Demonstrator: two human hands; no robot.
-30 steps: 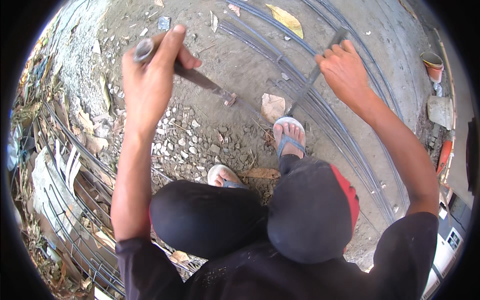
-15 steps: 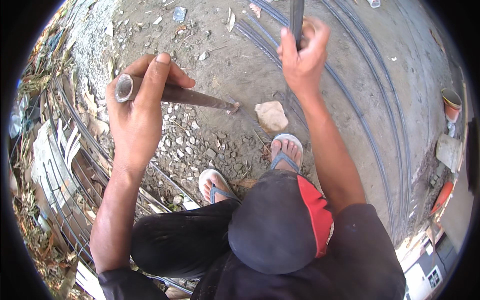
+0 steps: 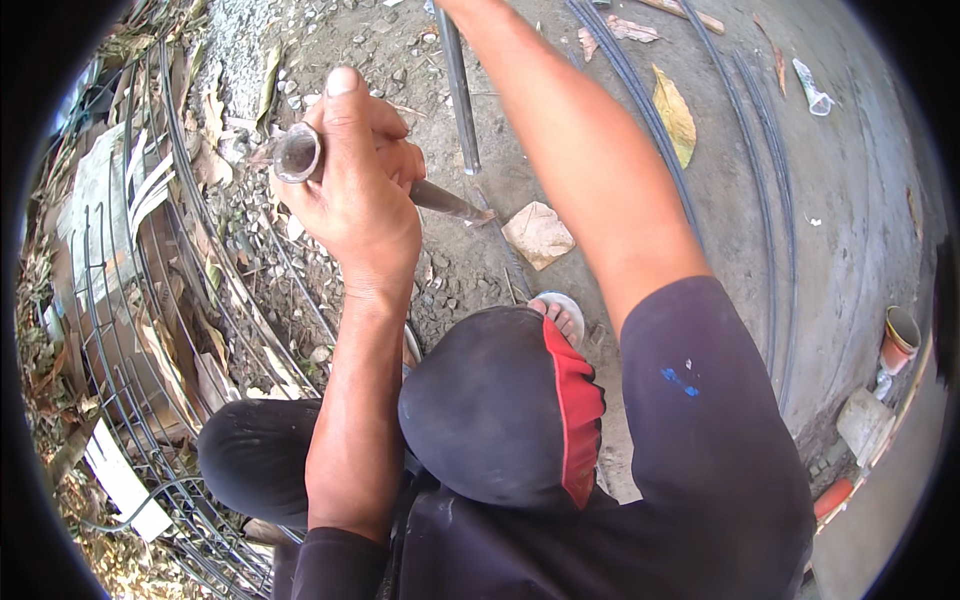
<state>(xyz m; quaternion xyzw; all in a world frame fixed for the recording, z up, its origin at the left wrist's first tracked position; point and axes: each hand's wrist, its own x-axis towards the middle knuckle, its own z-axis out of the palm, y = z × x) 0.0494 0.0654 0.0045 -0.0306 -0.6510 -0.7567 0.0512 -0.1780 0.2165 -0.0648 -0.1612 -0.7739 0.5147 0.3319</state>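
The fingers of your left hand [image 3: 352, 200] are curled around a metal pipe [image 3: 445, 199], its hollow end at ten o'clock of your grip and its narrow end at three, just beside a pale stone [image 3: 538, 236]. Your right forearm [image 3: 585, 140] runs past the upper edge, so whether those fingers grip anything cannot be told; a dark bar [image 3: 459, 95] hangs down at twelve. Rebar [image 3: 632, 85] curves at one o'clock, wire mesh [image 3: 97, 290] lies at nine.
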